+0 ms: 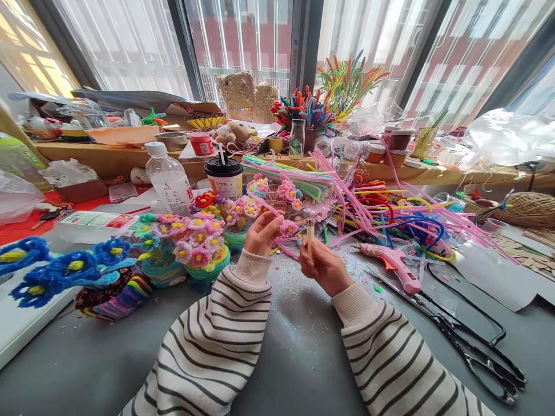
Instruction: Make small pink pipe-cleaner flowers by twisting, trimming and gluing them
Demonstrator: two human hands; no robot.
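My left hand (262,233) is closed in a pinch at mid-table, fingertips around a pink pipe cleaner (263,204). A small pink pipe-cleaner flower (288,227) shows just right of those fingertips; whether it joins the held stem I cannot tell. My right hand (326,264) grips a pale yellow lighter (310,236) upright, its metal top towards the flower. No flame shows. To the left of my hands stand pots of pink pipe-cleaner flowers (200,241) and a striped pot (115,293) lying tilted with blue flowers (65,271).
A pink glue gun (392,263) and large black scissors (472,346) lie right. Behind my hands spread loose pipe cleaners (359,202). A lidded drink cup (224,178) and a plastic bottle (169,179) stand back left. Glitter (299,329) dots the grey table.
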